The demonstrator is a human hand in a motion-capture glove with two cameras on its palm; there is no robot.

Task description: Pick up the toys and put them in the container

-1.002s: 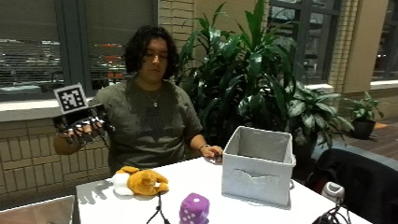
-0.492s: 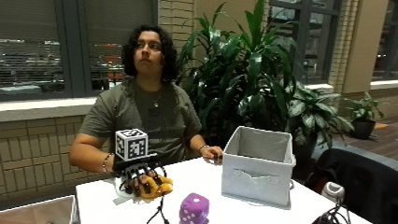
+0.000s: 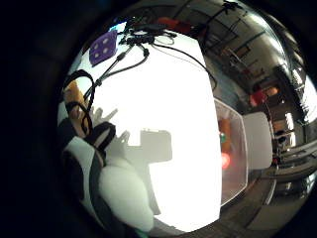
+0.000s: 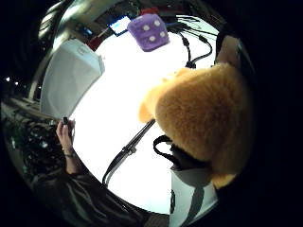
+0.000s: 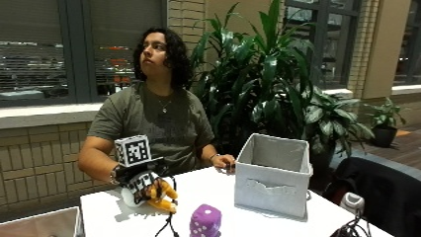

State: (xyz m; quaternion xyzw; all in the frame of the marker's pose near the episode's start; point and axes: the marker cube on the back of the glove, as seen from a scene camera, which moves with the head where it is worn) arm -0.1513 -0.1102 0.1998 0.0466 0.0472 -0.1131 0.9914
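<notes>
Room: behind the person we see brick walls, dark windows and large green plants [image 5: 276, 84].
Bench: white bench [image 5: 217, 197], with the person sitting at its far side.
Right hand: we see the gloved right hand [image 5: 141, 181] low over the bench, near the person's end of it.
Fingers: they are curled around the plush toy [image 5: 161, 195]; in the thumb side palm view the yellow-orange fur [image 4: 203, 118] fills much of the picture, close to the palm.
Plush toy: yellow-orange, under the hand. We cannot tell if it is touching the bench or is just above it.
Dice: a purple plush dice [image 5: 206, 221] with white dots stands on the bench at the near edge, apart from the hand. It shows in both palm views [image 4: 149, 30] [image 3: 103, 48].
Container: a grey fabric box [image 5: 273, 175], open at the top, stands upright on the bench on the person's left side, well apart from the plush toy. We cannot see what is inside it.
Left hand: the bare left hand [image 5: 224, 162] rests on the bench just beside the container.
Cables: black cables [image 5: 168, 224] lie on the bench between the plush toy and the dice.
</notes>
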